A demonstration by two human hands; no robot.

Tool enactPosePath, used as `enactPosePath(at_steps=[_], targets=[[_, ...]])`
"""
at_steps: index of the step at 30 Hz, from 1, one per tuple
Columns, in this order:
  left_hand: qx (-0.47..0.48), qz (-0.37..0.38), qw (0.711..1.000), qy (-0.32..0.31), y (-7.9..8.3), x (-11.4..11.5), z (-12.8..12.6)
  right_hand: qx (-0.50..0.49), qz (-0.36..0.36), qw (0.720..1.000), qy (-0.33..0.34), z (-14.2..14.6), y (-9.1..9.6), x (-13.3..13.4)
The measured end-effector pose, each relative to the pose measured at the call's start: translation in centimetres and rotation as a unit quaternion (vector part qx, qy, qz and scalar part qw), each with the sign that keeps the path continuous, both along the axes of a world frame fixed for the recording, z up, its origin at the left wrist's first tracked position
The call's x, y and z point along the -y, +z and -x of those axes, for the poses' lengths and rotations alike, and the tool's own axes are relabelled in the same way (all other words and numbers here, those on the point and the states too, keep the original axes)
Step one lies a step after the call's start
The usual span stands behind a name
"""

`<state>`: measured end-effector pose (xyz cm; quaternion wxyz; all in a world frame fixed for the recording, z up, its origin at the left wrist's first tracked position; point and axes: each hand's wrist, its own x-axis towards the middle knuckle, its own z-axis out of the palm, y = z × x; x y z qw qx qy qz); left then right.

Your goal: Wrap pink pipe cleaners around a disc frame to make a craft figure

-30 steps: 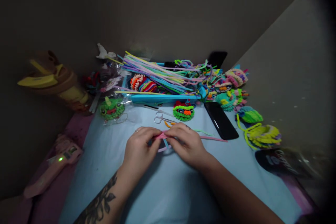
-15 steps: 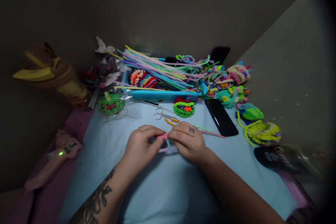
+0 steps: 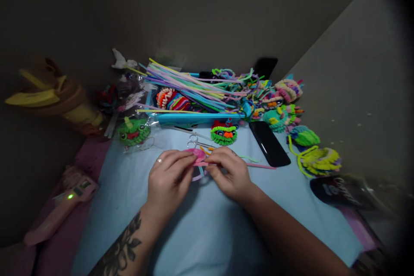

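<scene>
Both my hands meet at the middle of a light blue cloth (image 3: 207,228). My left hand (image 3: 168,179) pinches a small pink coiled pipe-cleaner piece (image 3: 196,155). My right hand (image 3: 229,174) is closed on the pink stem (image 3: 258,165) that trails off to the right from the coil. A light blue strand hangs below the coil between my fingers. Small scissors (image 3: 194,141) and an orange scrap lie just beyond my fingertips.
A blue tray (image 3: 197,117) heaped with coloured pipe cleaners sits at the back. Finished fuzzy figures lie around: green ones (image 3: 133,131) (image 3: 223,134), and several at the right (image 3: 318,159). A black phone (image 3: 269,143) lies right of centre; a pink glue gun (image 3: 61,205) lies left.
The pink piece now shows as a round coil above my left fingertips. My hands shifted slightly toward the tray and the camera view drifted a little.
</scene>
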<state>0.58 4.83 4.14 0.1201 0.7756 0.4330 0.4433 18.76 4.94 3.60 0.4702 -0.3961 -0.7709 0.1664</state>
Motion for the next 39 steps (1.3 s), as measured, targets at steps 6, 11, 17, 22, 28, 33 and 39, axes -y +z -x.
enactPosePath(at_steps=[6, 11, 17, 22, 28, 33, 39], targets=[[-0.068, -0.091, 0.993, 0.015, -0.3, 0.2, 0.4, -0.037, 0.103, 0.994, 0.0, 0.4, 0.9, 0.3], [-0.085, -0.106, 0.991, 0.002, -0.5, 0.3, 0.3, -0.064, 0.186, 0.98, 0.01, 0.6, 1.3, 0.1], [-0.054, 0.018, 0.998, 0.027, -0.4, -0.4, -0.1, -0.111, 0.266, 0.957, 0.014, 0.7, 0.7, -0.4], [0.061, 0.18, 0.982, 0.024, -0.1, -0.6, -0.2, -0.136, 0.237, 0.961, -0.033, 0.6, 0.3, -0.5], [0.172, 0.314, 0.931, 0.068, -0.3, -0.8, -0.4, -0.073, 0.059, 0.992, -0.085, 0.6, -0.2, -0.3], [0.246, 0.386, 0.888, 0.038, 0.0, -0.9, -0.6, 0.008, -0.037, 0.998, -0.049, 0.3, -1.0, -0.3], [0.378, 0.436, 0.817, -0.029, -0.1, -0.7, -0.9, 0.055, -0.078, 0.995, -0.006, 0.3, -1.2, -0.4]])
